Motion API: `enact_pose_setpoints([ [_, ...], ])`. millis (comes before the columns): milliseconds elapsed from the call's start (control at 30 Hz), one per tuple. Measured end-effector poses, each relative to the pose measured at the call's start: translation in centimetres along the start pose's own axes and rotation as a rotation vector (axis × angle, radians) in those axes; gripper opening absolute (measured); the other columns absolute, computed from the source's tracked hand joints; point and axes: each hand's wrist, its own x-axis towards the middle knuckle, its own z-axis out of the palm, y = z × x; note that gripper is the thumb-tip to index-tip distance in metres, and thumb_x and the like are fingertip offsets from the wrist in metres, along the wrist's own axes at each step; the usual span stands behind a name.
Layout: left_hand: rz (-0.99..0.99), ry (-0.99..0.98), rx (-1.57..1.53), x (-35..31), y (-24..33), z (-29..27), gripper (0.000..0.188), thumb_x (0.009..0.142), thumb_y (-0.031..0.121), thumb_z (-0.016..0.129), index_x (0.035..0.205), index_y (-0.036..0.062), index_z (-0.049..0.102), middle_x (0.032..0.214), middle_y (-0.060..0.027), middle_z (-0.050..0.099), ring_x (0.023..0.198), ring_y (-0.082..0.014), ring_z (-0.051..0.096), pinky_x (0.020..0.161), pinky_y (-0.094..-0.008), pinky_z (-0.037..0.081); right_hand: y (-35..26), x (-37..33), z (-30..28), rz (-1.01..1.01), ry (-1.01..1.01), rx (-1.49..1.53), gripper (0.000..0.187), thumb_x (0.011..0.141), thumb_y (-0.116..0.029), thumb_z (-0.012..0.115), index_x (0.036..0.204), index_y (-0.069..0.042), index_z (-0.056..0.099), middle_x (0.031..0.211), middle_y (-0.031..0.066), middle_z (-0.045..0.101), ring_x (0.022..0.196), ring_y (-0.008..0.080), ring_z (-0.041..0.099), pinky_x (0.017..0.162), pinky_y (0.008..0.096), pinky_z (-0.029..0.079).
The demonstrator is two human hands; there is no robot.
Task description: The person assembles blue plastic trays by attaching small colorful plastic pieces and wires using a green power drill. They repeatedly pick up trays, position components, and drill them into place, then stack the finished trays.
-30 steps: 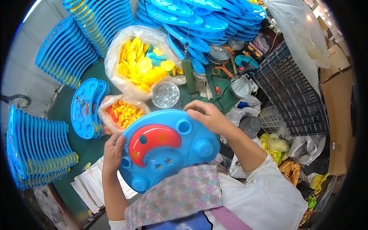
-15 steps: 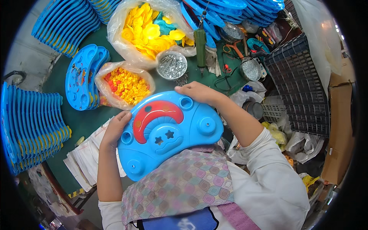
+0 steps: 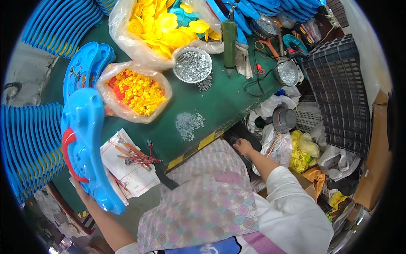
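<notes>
At far left I have a row of blue panels (image 3: pixel 31 144). Beside it, the left hand (image 3: pixel 83 194) grips the held panel (image 3: pixel 89 111), blue with a red crescent (image 3: pixel 67 148); its fingers are partly hidden behind. From my viewpoint that panel is steeply tilted, at the left of the green table (image 3: pixel 228 103). Next I see a plastic bag (image 3: pixel 139 120) of small yellow and red pieces, wires (image 3: pixel 139 158) on white paper, a bowl (image 3: pixel 186 81) of screws and a green electric screwdriver (image 3: pixel 229 42). The right hand (image 3: pixel 244 147) is curled near the table's edge; I cannot tell whether it pinches anything. Farther right stands a black crate (image 3: pixel 338 91).
</notes>
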Motion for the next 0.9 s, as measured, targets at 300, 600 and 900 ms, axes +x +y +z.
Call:
enact_pose_setpoints([
  [300, 0.068, -0.061, -0.191, 0.8, -0.5, 0.8, 0.042, 0.104, 0.031, 0.056, 0.135, 0.0027, 0.051, 0.113, -0.0101, 0.058, 0.088, -0.0210, 0.057, 0.076, -0.0337, 0.049, 2.3, 9.5, -0.7, 0.215, 0.231, -0.435, 0.054, 0.081, -0.014, 0.065, 0.132, -0.001, 0.056, 0.127, 0.0274, 0.061, 0.124, 0.0415, 0.054, 0.108, 0.0479, 0.043],
  [600, -0.071, -0.410, -0.414, 2.4, -6.8, 5.7, 0.034, 0.104, 0.019, 0.056, 0.129, -0.0024, 0.049, 0.090, -0.0058, 0.055, 0.065, -0.0131, 0.050, 0.056, -0.0245, 0.043, 1.6, 11.1, 4.0, 0.035, -0.152, -0.546, 0.049, 0.083, -0.015, 0.065, 0.130, -0.001, 0.058, 0.125, 0.0271, 0.062, 0.120, 0.0420, 0.057, 0.105, 0.0482, 0.045],
  [900, 0.151, -0.464, -0.496, -2.1, -15.0, 3.6, 0.052, 0.104, 0.013, 0.052, 0.147, -0.0092, 0.033, 0.098, -0.0091, 0.052, 0.072, -0.0164, 0.053, 0.064, -0.0280, 0.049, 1.6, 18.9, -4.5, -0.262, -0.271, -0.843, 0.045, 0.085, -0.015, 0.064, 0.128, -0.001, 0.060, 0.124, 0.0267, 0.063, 0.117, 0.0425, 0.059, 0.102, 0.0485, 0.047],
])
